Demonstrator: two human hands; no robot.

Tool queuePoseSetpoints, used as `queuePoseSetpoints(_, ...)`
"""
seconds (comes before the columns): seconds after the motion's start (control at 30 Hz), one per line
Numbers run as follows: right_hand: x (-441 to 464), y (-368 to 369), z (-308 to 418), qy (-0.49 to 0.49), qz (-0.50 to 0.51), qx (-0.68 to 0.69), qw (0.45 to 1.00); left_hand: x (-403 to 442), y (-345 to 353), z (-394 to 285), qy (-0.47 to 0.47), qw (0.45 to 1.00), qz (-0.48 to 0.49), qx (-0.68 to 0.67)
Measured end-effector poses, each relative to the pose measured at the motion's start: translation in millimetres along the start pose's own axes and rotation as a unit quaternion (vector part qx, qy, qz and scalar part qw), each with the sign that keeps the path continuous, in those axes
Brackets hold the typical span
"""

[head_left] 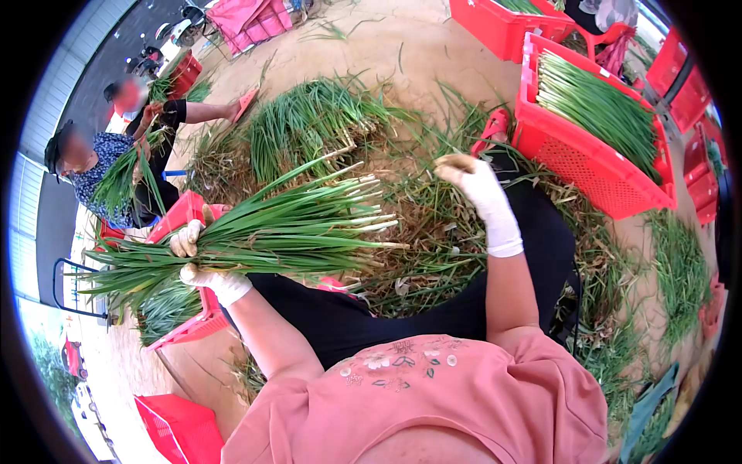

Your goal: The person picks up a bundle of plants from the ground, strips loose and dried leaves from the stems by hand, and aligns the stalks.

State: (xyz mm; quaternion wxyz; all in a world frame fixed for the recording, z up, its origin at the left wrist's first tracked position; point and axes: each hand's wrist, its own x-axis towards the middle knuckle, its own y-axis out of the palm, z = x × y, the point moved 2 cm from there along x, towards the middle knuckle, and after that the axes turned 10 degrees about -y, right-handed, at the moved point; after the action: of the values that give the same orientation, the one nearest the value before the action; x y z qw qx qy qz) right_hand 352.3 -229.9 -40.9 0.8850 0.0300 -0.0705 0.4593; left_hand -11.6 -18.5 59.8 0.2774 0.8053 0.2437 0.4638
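A large bunch of long green stalks with white root ends (286,232) lies across the left half of the view. My left hand (202,259), in a whitish glove, is wrapped round its leafy part, white ends pointing right. Away from the bunch, my right hand (473,179) is raised over the litter, its gloved fingers bent together at the tips; whether they hold anything is too small to tell. Below and between the hands lie dry leaves and trimmings (433,232). A loose pile of green stalks (301,124) rests on the ground beyond the bunch.
A red crate of stalks (595,166) stands at the right, near a red sandal (493,127). Another red crate (212,313) is partly under the bunch. A seated person (97,166) holds stalks at the left, another person behind. An empty red crate (182,429) is lower left.
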Motion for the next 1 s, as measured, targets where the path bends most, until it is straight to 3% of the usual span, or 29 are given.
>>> queuePoseSetpoints(0.03,0,28,10,0.001,0.043,-0.142,0.989,1,1,2,0.0,1.0,0.002,0.0)
queuePoseSetpoints(0.07,4,51,-3,-0.123,0.008,-0.266,0.956,2,2,3,-0.007,1.0,0.005,0.006)
queuePoseSetpoints(0.1,1,69,2,-0.179,0.002,-0.26,0.949,2,3,4,-0.014,1.0,0.007,0.012)
queuePoseSetpoints(0.17,0,98,0,-0.121,0.032,-0.05,0.991,0,4,7,-0.021,1.0,0.007,0.018)
queuePoseSetpoints(0.23,4,114,-35,-0.134,0.009,-0.055,0.989,0,5,12,-0.054,0.998,0.004,0.034)
queuePoseSetpoints(0.27,1,105,-26,-0.208,-0.04,-0.225,0.951,-1,6,15,-0.05,0.998,-0.002,0.036)
queuePoseSetpoints(0.3,4,90,-38,-0.216,-0.113,-0.336,0.91,-3,6,15,-0.051,0.998,-0.005,0.036)
queuePoseSetpoints(0.33,10,66,-61,-0.197,-0.162,-0.368,0.894,-4,5,14,-0.047,0.999,-0.005,0.024)
queuePoseSetpoints(0.37,10,41,-74,-0.1,-0.184,-0.344,0.915,-3,4,12,-0.043,0.999,-0.002,0.012)
queuePoseSetpoints(0.43,9,3,-91,-0.075,-0.216,-0.345,0.91,-4,2,9,-0.041,0.999,0.002,-0.013)
queuePoseSetpoints(0.5,13,1,-102,-0.062,-0.21,-0.054,0.974,-4,2,9,-0.03,0.999,-0.015,-0.023)
queuePoseSetpoints(0.53,11,3,-91,0.009,-0.187,0.152,0.97,-3,-1,8,-0.023,0.999,-0.017,-0.02)
queuePoseSetpoints(0.57,9,9,-68,0.078,-0.155,0.35,0.92,-3,0,10,-0.023,0.999,-0.016,-0.022)
queuePoseSetpoints(0.6,9,18,-43,0.114,-0.158,0.444,0.875,-3,2,11,-0.025,0.999,-0.017,-0.013)
queuePoseSetpoints(0.63,11,10,-47,0.114,-0.158,0.444,0.874,-2,3,12,-0.028,0.999,-0.018,-0.004)
queuePoseSetpoints(0.7,24,-23,-64,-0.009,-0.032,0.729,0.683,-1,1,11,-0.018,1.0,-0.014,-0.011)
queuePoseSetpoints(0.73,32,-47,-86,-0.1,-0.019,0.734,0.671,-3,-2,9,-0.006,1.0,-0.012,-0.019)
queuePoseSetpoints(0.83,22,-41,-77,0.051,-0.109,0.372,0.921,-4,-11,4,-0.014,1.0,0.006,-0.016)
queuePoseSetpoints(0.87,16,-18,-65,0.033,-0.056,0.193,0.979,-3,-5,9,-0.015,0.999,0.02,-0.028)
queuePoseSetpoints(0.9,11,6,-54,0.08,0.01,0.139,0.987,-2,0,15,-0.017,0.999,0.02,-0.031)
queuePoseSetpoints(0.93,1,32,-32,0.183,0.015,0.083,0.98,-2,5,19,-0.012,0.999,0.026,-0.031)
queuePoseSetpoints(1.0,-4,64,-22,0.203,0.054,0.085,0.974,0,7,22,-0.006,0.999,0.035,-0.031)
